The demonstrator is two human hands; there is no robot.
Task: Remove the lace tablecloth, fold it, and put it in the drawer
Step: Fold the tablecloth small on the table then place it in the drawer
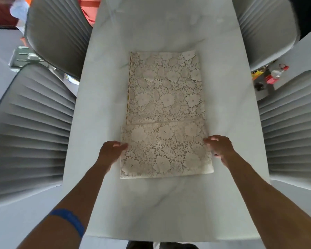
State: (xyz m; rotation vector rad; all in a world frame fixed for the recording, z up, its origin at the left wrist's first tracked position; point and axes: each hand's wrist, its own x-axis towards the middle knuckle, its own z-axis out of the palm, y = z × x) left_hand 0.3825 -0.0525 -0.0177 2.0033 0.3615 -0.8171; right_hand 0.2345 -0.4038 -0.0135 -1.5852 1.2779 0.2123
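Head view — lace tablecloth (166, 97), unlabelled

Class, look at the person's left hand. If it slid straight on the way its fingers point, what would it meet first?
The left hand points inward, so it would first meet the near folded flap of the lace tablecloth, whose edge it probably already touches.

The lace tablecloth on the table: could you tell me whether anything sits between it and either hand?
Nothing visible does. The left hand and right hand already touch the side edges of the lace tablecloth, which lies partly folded on the table. The drawer is not in view.
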